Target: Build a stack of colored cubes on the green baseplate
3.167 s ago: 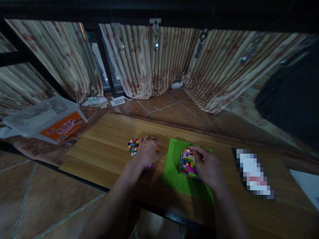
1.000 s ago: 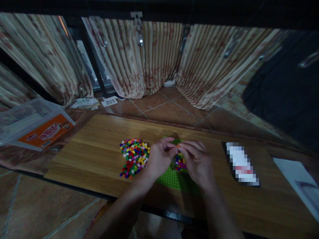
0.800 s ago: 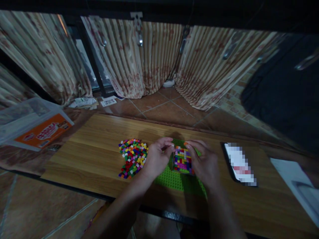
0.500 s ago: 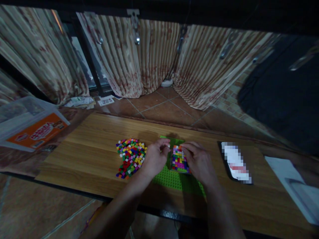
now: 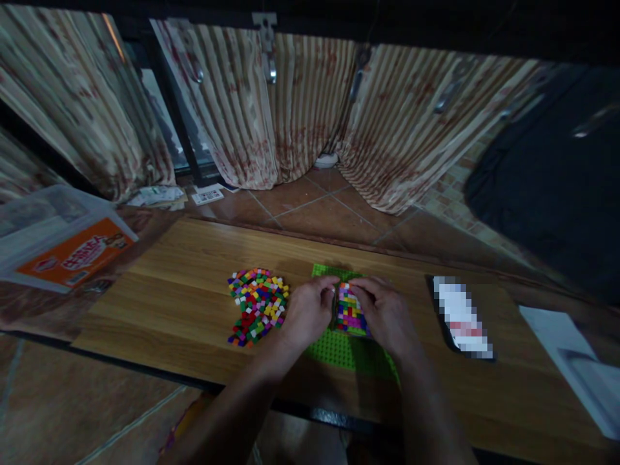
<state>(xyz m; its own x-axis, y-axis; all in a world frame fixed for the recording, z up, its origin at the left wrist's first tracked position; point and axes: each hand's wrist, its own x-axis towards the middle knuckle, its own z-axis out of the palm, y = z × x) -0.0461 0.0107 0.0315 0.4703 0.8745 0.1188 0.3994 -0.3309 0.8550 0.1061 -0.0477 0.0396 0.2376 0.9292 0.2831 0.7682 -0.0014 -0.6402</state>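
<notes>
A block of colourful toy bricks (image 5: pixel 351 311) stands on a green studded baseplate (image 5: pixel 334 352), between my two hands. My left hand (image 5: pixel 309 311) is closed in a pinch at the block's upper left edge, with a small white brick partly showing at the fingertips. My right hand (image 5: pixel 386 313) grips the block along its right side, thumb and fingers near the far right corner. The fingers hide part of that side. Left of my left hand lies a loose pile of small multicoloured bricks (image 5: pixel 259 303) on the wooden table (image 5: pixel 159 303).
A phone (image 5: pixel 462 320) with a blurred-out screen lies right of the baseplate. White paper (image 5: pixel 562 342) sits at the table's right end. At the far left is a clear plastic box (image 5: pixel 29 226) with an orange label. Striped curtains (image 5: pixel 310 110) hang beyond the table.
My left hand has moved slightly right, bringing the white brick close against the block's upper edge. My right hand stays on the block. The view has shifted a little.
</notes>
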